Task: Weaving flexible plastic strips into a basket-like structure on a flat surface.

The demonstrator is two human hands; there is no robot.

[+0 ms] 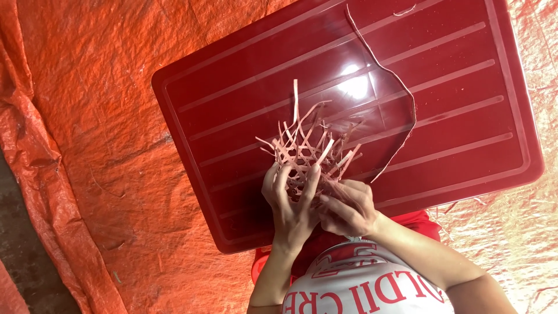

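A small open weave of thin pinkish strips is held over a dark red ribbed plastic lid. Several loose strip ends stick out of the weave, upward and sideways. My left hand grips its near left side, fingers spread up into the strips. Just to the right, my right hand pinches its near edge. One long strip runs from the weave's right side and curves up across the lid toward the top edge.
The lid lies on a crinkled orange tarp that covers the ground all round. A strip of bare dark ground shows at the lower left. My white printed shirt fills the bottom middle.
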